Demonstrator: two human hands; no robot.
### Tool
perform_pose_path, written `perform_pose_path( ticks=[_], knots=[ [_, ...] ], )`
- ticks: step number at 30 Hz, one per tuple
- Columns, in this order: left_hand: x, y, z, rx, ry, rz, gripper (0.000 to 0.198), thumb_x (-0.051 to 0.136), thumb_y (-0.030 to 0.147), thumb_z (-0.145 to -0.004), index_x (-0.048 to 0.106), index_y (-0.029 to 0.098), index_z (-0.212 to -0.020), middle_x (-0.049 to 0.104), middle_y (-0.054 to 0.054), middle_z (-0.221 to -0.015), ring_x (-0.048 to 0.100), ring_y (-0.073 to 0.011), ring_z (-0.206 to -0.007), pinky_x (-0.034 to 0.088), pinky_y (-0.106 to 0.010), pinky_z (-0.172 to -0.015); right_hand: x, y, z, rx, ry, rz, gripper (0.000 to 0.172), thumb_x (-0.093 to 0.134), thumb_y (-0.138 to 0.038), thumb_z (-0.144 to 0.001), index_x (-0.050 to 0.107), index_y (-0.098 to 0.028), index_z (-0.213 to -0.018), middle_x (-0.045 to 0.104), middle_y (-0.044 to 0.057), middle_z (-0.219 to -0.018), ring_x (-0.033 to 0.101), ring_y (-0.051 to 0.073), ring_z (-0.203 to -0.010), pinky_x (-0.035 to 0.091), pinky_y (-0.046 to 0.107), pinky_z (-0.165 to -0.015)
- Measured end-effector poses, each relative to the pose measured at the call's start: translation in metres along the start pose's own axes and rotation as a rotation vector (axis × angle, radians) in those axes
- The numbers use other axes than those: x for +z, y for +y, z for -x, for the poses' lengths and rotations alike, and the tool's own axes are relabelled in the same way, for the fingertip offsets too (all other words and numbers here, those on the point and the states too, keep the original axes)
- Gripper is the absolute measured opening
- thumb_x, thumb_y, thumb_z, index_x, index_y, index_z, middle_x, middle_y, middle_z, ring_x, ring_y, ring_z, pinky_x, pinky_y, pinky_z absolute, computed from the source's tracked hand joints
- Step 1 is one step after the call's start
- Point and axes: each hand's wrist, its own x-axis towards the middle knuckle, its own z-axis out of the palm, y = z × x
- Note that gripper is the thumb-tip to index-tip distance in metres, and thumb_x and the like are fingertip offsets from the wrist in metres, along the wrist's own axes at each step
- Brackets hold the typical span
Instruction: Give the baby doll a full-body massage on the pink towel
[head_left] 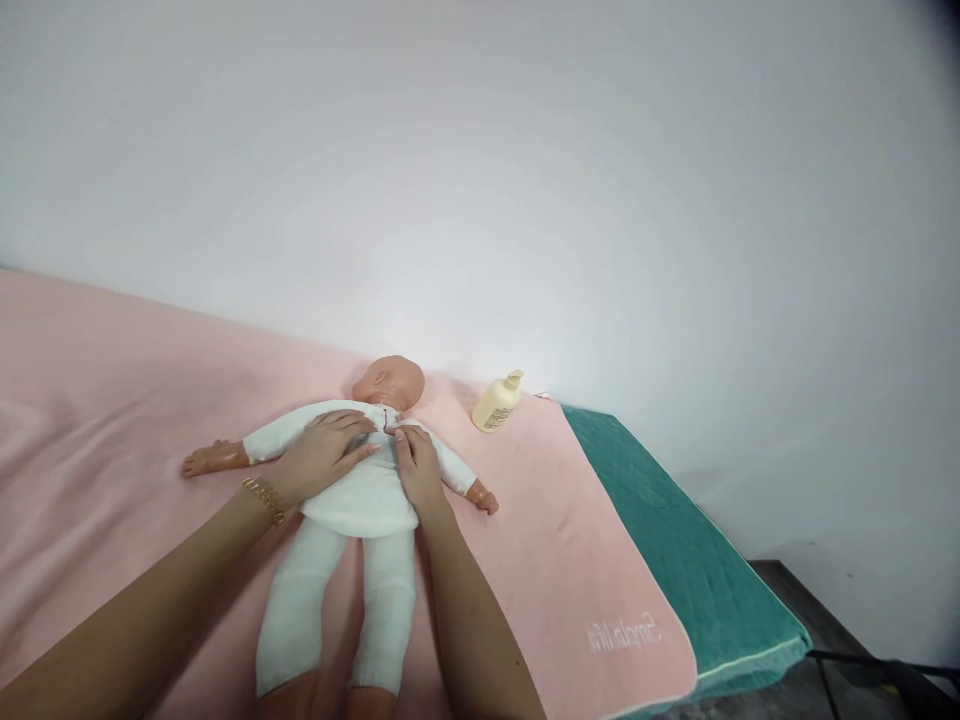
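Note:
A baby doll (360,502) with a white cloth body lies on a pink blanket, its bare head (401,382) turned toward the left and its arms spread out. The back of the cloth body, with a short dark seam or thread near the neck, seems to face up. My left hand (321,455), below a gold bracelet (264,498), rests flat on the upper left of the body with fingers stretched out. On the upper right side lies my right hand (417,462), its fingers extended and touching the cloth. Neither hand grasps anything visible.
A pale yellow pump bottle (495,404) stands on the pink blanket (555,570), right of the doll's head. A green cover (682,540) shows at the right, ending at the table's edge. The white wall (480,180) rises directly behind. Dark floor shows at lower right.

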Motion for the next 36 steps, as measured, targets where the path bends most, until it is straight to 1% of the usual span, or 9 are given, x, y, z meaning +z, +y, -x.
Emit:
perform_pose_path(
  ticks=[5, 8, 11, 15, 20, 23, 27, 29, 36],
  knots=[
    [0.0, 0.001, 0.0, 0.005, 0.0, -0.012, 0.054, 0.036, 0.06, -0.096, 0.064, 0.019, -0.117, 0.066, -0.011, -0.127, 0.053, -0.0279, -0.125, 0.036, -0.047, -0.11, 0.001, -0.001, 0.0, 0.011, -0.009, 0.013, 0.031, 0.041, -0.031, -0.1, 0.07, -0.02, -0.101, 0.07, 0.009, -0.109, 0.06, 0.021, -0.107, 0.042, 0.038, -0.101],
    [0.003, 0.001, 0.001, 0.048, 0.052, -0.032, 0.05, 0.038, 0.056, -0.097, 0.061, 0.02, -0.122, 0.062, -0.011, -0.132, 0.05, -0.0263, -0.13, 0.027, -0.049, -0.116, 0.001, 0.0, 0.002, -0.036, 0.043, -0.015, 0.031, 0.041, -0.031, -0.1, 0.069, -0.021, -0.108, 0.068, 0.009, -0.114, 0.058, 0.021, -0.113, 0.041, 0.037, -0.105],
    [0.005, 0.001, 0.001, 0.054, 0.064, -0.039, 0.051, 0.037, 0.055, -0.097, 0.058, 0.02, -0.129, 0.059, -0.012, -0.137, 0.046, -0.0258, -0.135, 0.02, -0.051, -0.119, 0.0, 0.0, 0.003, -0.057, 0.023, -0.021, 0.033, 0.041, -0.032, -0.1, 0.066, -0.021, -0.118, 0.065, 0.009, -0.123, 0.054, 0.02, -0.121, 0.038, 0.037, -0.109],
    [0.004, 0.0, 0.0, 0.025, -0.008, -0.051, 0.053, 0.037, 0.055, -0.097, 0.059, 0.02, -0.129, 0.06, -0.011, -0.138, 0.045, -0.0274, -0.136, 0.022, -0.052, -0.119, 0.0, -0.002, 0.0, -0.003, -0.04, -0.01, 0.032, 0.041, -0.034, -0.101, 0.067, -0.021, -0.115, 0.068, 0.009, -0.12, 0.057, 0.021, -0.116, 0.04, 0.037, -0.107],
    [0.001, 0.002, -0.001, 0.008, -0.051, -0.057, 0.052, 0.038, 0.055, -0.097, 0.059, 0.02, -0.129, 0.059, -0.01, -0.139, 0.044, -0.0277, -0.137, 0.022, -0.051, -0.118, 0.001, -0.004, -0.002, 0.02, -0.051, 0.008, 0.032, 0.041, -0.034, -0.1, 0.068, -0.019, -0.104, 0.071, 0.01, -0.111, 0.061, 0.022, -0.109, 0.043, 0.038, -0.102],
    [0.003, 0.002, 0.0, 0.009, -0.022, -0.048, 0.054, 0.038, 0.055, -0.097, 0.056, 0.018, -0.132, 0.057, -0.012, -0.141, 0.044, -0.0268, -0.137, 0.022, -0.05, -0.118, 0.001, -0.001, 0.0, 0.004, -0.019, 0.012, 0.032, 0.041, -0.033, -0.1, 0.067, -0.018, -0.111, 0.068, 0.011, -0.117, 0.059, 0.022, -0.115, 0.042, 0.038, -0.105],
    [0.008, 0.0, 0.001, 0.013, 0.047, -0.041, 0.057, 0.036, 0.054, -0.098, 0.048, 0.019, -0.141, 0.052, -0.012, -0.146, 0.043, -0.0248, -0.138, 0.02, -0.048, -0.119, 0.002, 0.002, 0.001, 0.009, -0.028, 0.033, 0.038, 0.044, -0.033, -0.099, 0.057, -0.018, -0.131, 0.058, 0.012, -0.138, 0.049, 0.023, -0.131, 0.034, 0.041, -0.114],
    [0.009, -0.002, 0.001, 0.01, 0.027, -0.047, 0.055, 0.036, 0.053, -0.098, 0.051, 0.019, -0.139, 0.053, -0.011, -0.145, 0.042, -0.0253, -0.138, 0.02, -0.048, -0.119, 0.002, 0.003, 0.001, 0.008, -0.056, 0.053, 0.038, 0.044, -0.034, -0.099, 0.058, -0.018, -0.132, 0.056, 0.012, -0.141, 0.047, 0.022, -0.134, 0.032, 0.042, -0.116],
    [0.01, -0.007, -0.001, -0.008, -0.019, -0.038, 0.055, 0.037, 0.055, -0.096, 0.057, 0.018, -0.132, 0.058, -0.011, -0.14, 0.046, -0.0259, -0.134, 0.025, -0.049, -0.118, 0.004, 0.005, -0.002, -0.003, -0.076, 0.103, 0.036, 0.043, -0.034, -0.099, 0.064, -0.018, -0.123, 0.058, 0.012, -0.133, 0.05, 0.022, -0.129, 0.036, 0.041, -0.114]
  ],
)
